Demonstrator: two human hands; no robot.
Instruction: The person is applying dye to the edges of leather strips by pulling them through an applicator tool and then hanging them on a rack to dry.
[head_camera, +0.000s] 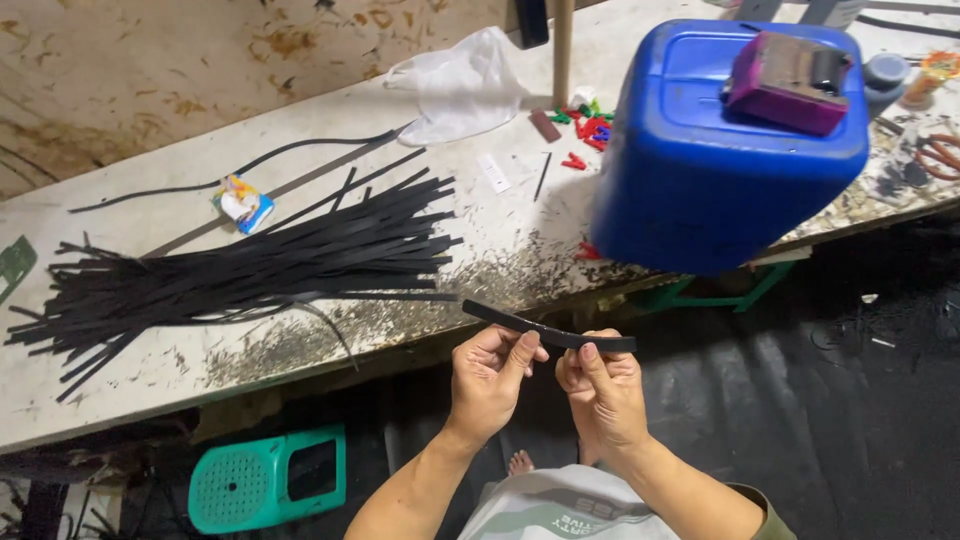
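Both hands hold one short black rubber strip (500, 319) just in front of the worn white table's near edge (330, 350). My left hand (490, 375) pinches the strip near its middle with the thumb on top. My right hand (603, 388) grips its right end between thumb and fingers. The strip's left end sticks out free toward the table. A large heap of long black strips (250, 265) lies on the table to the left of my hands.
A big blue plastic jerrycan (720, 160) stands at the table's right, with a purple block (790, 80) on top. White plastic bag (460, 85), small red and green clips (585, 125) and a colourful wrapper (243, 203) lie farther back. A teal stool (270, 480) sits below the table.
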